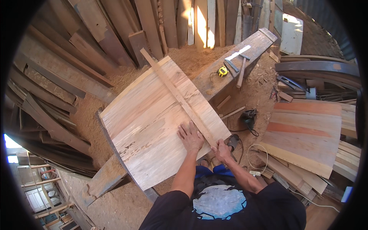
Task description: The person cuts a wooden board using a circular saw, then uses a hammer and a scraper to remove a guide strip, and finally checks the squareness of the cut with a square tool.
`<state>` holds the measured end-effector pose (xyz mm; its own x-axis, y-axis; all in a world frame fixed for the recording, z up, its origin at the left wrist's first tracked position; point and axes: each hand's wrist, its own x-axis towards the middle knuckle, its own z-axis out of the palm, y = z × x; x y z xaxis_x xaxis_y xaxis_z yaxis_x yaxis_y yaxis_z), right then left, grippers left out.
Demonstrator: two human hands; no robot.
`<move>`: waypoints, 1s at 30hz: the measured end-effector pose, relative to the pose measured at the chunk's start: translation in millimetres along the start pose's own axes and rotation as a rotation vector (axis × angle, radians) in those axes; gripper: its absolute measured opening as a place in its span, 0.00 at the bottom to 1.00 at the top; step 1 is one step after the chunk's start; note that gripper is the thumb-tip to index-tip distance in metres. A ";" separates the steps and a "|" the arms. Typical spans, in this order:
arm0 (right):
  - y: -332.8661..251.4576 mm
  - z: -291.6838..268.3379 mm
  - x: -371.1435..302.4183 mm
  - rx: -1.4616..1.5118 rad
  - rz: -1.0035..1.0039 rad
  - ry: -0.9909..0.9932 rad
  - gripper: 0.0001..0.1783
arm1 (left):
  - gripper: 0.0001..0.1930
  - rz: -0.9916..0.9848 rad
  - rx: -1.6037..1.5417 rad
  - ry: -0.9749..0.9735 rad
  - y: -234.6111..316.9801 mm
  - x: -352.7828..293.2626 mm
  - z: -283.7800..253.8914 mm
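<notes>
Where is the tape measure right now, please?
In the head view, the tape measure lies right of centre, toward the top, on the bench beyond the panel, left of the hammer.

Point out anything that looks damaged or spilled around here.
The pale wooden panel has dark, ragged streaks toward its left edge, possibly flaws, breaking up the lighter grain. Sawdust lies thick on the floor beside it, loose and unswept.

This is a woodworking workshop, shown by the planks point(149, 30) leaning close together, the sawdust point(89, 120) spread thickly over the ground point(128, 205), the wide wooden panel point(147, 109), and the hammer point(241, 73) and tape measure point(222, 71) on a tabletop point(255, 43).
</notes>
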<state>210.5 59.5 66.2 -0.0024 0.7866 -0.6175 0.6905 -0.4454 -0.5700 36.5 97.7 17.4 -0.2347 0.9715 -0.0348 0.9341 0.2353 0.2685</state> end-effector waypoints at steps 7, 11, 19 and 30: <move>9.7 0.0 9.2 -0.042 -0.030 -0.037 0.29 | 0.39 0.024 -0.025 0.034 -1.2 -0.1 2.7; 4.8 -0.8 13.9 -0.129 -0.023 -0.054 0.29 | 0.39 0.019 -0.012 0.023 -1.0 -4.3 1.8; 3.2 -2.7 11.9 -0.169 0.044 -0.104 0.32 | 0.39 0.010 -0.035 0.005 2.7 1.6 1.4; 27.2 -15.4 -16.2 -0.209 0.033 -0.109 0.28 | 0.41 -0.004 0.022 -0.028 4.6 4.6 5.8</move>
<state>240.5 41.3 69.1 -0.0479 0.7168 -0.6956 0.8261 -0.3630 -0.4309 41.3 103.5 12.8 -0.2308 0.9709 -0.0631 0.9391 0.2393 0.2466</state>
